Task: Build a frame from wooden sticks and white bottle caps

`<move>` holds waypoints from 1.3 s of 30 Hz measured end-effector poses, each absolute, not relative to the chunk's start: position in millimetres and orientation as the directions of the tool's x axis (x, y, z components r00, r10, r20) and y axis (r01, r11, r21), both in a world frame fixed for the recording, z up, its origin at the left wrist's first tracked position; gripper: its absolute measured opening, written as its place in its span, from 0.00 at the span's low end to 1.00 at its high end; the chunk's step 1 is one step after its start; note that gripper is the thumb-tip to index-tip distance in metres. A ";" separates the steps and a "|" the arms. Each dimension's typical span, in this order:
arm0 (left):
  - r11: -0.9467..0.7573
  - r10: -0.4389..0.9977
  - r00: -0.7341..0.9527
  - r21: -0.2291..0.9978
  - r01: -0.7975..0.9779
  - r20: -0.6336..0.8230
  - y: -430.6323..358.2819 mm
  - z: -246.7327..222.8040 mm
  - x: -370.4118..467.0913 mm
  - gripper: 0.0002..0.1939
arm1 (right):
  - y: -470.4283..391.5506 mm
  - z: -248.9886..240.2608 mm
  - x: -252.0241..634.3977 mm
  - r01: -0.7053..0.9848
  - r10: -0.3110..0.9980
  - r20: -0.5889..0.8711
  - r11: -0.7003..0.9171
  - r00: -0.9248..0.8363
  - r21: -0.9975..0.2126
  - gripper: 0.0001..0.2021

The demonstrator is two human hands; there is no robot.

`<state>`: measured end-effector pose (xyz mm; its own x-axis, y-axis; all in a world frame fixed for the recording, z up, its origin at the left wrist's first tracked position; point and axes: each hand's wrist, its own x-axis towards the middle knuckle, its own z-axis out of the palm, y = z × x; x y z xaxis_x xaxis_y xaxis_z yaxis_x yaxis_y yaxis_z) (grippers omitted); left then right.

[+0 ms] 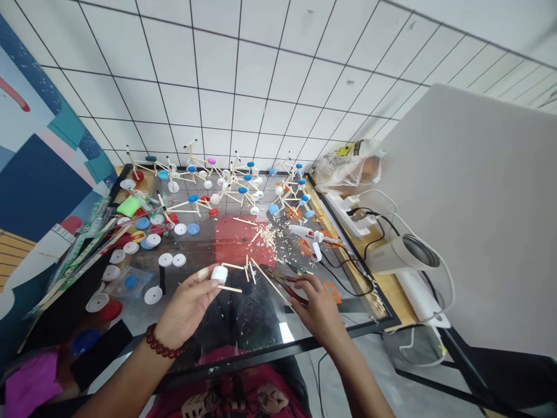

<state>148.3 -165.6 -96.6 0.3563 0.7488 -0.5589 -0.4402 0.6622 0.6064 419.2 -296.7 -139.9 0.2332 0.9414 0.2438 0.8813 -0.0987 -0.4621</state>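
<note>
A small white cap [220,274] is pinched between the thumb and fingers of the left hand [191,302] over the near part of a glossy desk [256,318], two thin sticks [231,288] showing beside it; whether these are fixed to it cannot be told. Red-handled pliers [278,277] are gripped by the right hand [315,305], their handles parted and their head lying near a cluster of short sticks [248,270] and one long stick [272,284]; whether anything is caught in the jaws cannot be seen. For clean work, the white cap is best supported by its rim, with only light pressure put on the thin sticks, which look slight enough to be snapped. Any cut is best made square, in one firm squeeze, with the left hand kept well away from the jaws. Wood chips [268,239] are strewn beside the red patch [230,244], and small pieces are best kept apart from them. The glue gun [307,234], lying beyond the pliers, is best given room, since its nozzle may be hot.
</note>
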 end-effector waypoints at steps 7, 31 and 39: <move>0.782 0.622 0.479 0.456 -0.426 -0.620 -159.5 -99.7 148.6 0.18 | -295.2 -139.7 414.9 0.990 0.982 0.151 -0.099 0.113 -0.101 0.05; 0.647 0.750 0.543 0.591 -0.482 -0.378 -134.1 -104.6 152.8 0.12 | -275.9 -108.5 360.1 0.127 0.970 -0.230 -0.238 0.072 -0.963 0.22; 0.606 0.792 0.466 0.593 -0.531 -0.393 -146.7 -122.5 149.7 0.18 | -263.2 -100.7 353.4 0.334 0.961 -0.274 -0.274 0.046 -0.902 0.24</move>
